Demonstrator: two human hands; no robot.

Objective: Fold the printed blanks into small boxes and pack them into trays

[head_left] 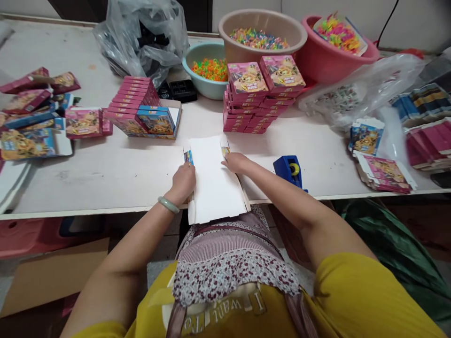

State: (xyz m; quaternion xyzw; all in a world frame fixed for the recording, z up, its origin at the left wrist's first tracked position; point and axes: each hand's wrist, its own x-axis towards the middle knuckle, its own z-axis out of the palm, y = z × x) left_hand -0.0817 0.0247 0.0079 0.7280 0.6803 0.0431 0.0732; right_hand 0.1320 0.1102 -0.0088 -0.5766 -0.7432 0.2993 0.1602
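Pressing flat carton [214, 180], left hand [183, 180], right hand [237, 163].

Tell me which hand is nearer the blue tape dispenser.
Right. The right hand rests on the white card, just left of the tape dispenser; the left hand holds the card's far edge.

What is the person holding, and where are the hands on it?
A flat white cardboard box blank lying on the table. The left hand holds its left edge, and the right hand presses its right edge.
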